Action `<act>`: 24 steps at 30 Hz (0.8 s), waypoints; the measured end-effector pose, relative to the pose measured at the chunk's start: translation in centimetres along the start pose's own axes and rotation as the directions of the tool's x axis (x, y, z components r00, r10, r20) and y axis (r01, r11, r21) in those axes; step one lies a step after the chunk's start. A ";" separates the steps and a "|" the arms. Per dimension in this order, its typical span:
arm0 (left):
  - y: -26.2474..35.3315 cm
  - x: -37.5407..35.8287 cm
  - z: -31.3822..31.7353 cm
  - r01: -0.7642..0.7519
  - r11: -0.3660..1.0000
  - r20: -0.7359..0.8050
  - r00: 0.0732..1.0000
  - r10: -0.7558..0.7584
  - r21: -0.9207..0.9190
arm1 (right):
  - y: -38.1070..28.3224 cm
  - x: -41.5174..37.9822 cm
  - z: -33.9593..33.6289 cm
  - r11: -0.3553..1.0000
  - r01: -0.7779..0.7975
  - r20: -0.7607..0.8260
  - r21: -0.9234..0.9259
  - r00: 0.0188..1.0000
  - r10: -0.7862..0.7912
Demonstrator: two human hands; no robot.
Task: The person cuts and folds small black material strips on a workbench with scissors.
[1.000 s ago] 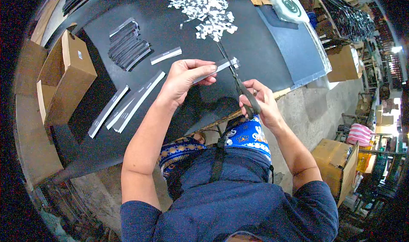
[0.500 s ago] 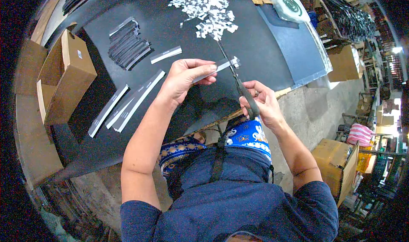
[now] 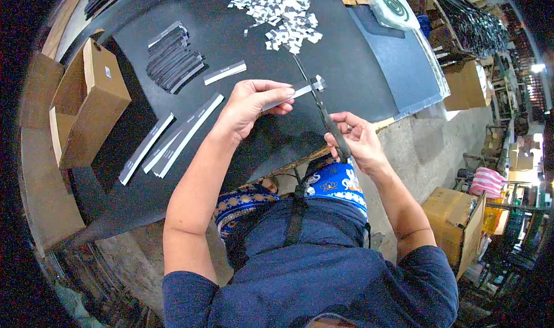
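Observation:
In the head view my left hand (image 3: 254,106) pinches a narrow black-and-white label strip (image 3: 303,91) between thumb and fingers. Its free end points right and crosses the blades of a pair of dark scissors (image 3: 322,110). My right hand (image 3: 359,143) is wrapped around the scissors' handles, with the blades pointing away from me toward a heap of small cut pieces (image 3: 288,25). Left of my left hand, more label strips (image 3: 184,135) lie fanned out on the black table (image 3: 242,160). A short stack of strips (image 3: 225,73) rests just beyond that hand.
A pile of dark bundled strips (image 3: 173,60) lies at the back left. An open cardboard box (image 3: 95,103) stands at the left. A clear plastic tub with a green coil (image 3: 393,6) sits at the back right. Cardboard cartons (image 3: 453,215) stand on the floor at right.
The scissors' handles have drawn closer together in my right hand, and the blades have narrowed across the strip. My left hand stays in nearly the same place.

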State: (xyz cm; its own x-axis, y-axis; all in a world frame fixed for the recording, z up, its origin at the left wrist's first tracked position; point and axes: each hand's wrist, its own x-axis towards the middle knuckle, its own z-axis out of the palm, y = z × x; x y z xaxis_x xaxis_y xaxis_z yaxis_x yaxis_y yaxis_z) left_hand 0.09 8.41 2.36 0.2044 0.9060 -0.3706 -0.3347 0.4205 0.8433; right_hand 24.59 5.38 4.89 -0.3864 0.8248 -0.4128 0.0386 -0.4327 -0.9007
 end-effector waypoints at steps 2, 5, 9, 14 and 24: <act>-0.1 0.0 0.0 -0.003 1.000 0.007 1.000 0.003 0.003 | 0.4 0.0 -0.2 1.000 0.000 0.005 0.005 1.000 0.000; -0.1 0.0 -0.2 -0.005 1.000 -0.002 1.000 0.005 -0.012 | 0.2 0.3 -0.2 1.000 0.011 -0.017 0.009 1.000 -0.011; 0.3 -0.7 0.7 -0.064 0.989 0.130 0.990 0.046 0.132 | -1.7 1.8 -0.1 0.981 0.181 -0.059 -0.068 0.981 -0.185; -0.3 -0.9 1.4 -0.149 0.955 0.252 0.964 0.082 0.258 | -3.6 2.8 0.4 0.960 0.177 0.006 -0.218 0.984 -0.180; 1.0 -1.8 3.2 -0.273 0.827 0.201 0.960 0.197 0.491 | -0.2 4.4 -0.1 0.924 0.317 -0.031 -0.214 0.943 -0.331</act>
State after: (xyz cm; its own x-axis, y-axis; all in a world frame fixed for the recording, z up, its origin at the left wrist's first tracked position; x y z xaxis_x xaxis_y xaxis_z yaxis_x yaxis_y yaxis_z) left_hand 2.31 7.04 5.07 0.3150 0.9425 -0.1113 0.1193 0.0770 0.9899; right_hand 22.97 9.11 3.24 -0.3483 0.9325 -0.0955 0.1107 -0.0603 -0.9920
